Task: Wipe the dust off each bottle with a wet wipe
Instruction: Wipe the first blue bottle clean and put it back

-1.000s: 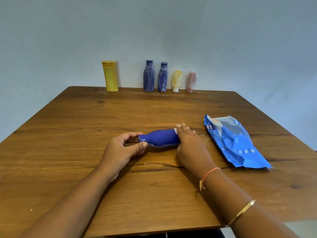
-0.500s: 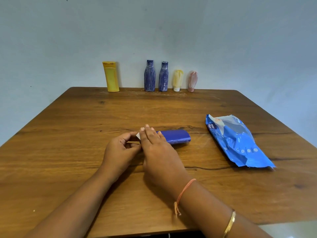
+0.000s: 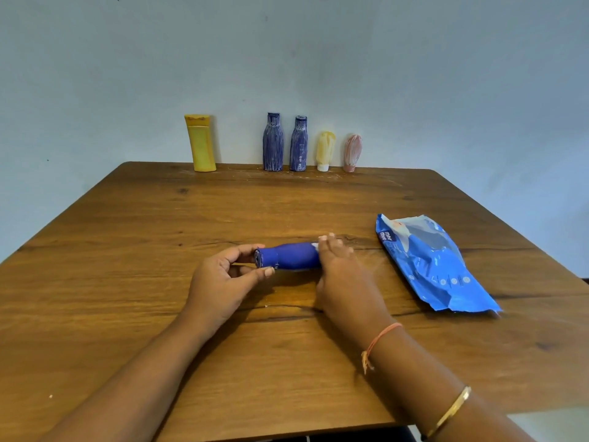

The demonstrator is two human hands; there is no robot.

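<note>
Head view showed a blue bottle (image 3: 288,256) lying on its side near the middle of the wooden surface (image 3: 287,202), neck end toward the person's left. The left hand (image 3: 220,282) pinched the cap end between thumb and fingers. The right hand (image 3: 338,266) was curled over the base end, pressing a white wipe (image 3: 315,245) against it; only a small corner of the wipe showed.

The likeliest trouble was the bottle rolling or twisting out of the light left pinch when the right hand dragged along it, since a wet, smooth, round body offers little grip. The bunched wipe could also skip patches, leaving dust in the narrowing at the neck. The cap rim looked pale with dust, so that end probably needed another pass.

The visible body looked a clean, even blue. By contrast, two blue bottles (image 3: 273,141), a yellow bottle (image 3: 200,143), a pale yellow tube (image 3: 325,149) and a pink tube (image 3: 352,151) stood along the far edge, streaked whitish. A blue wipe packet (image 3: 430,263) lay to the right, apart from the hands.
</note>
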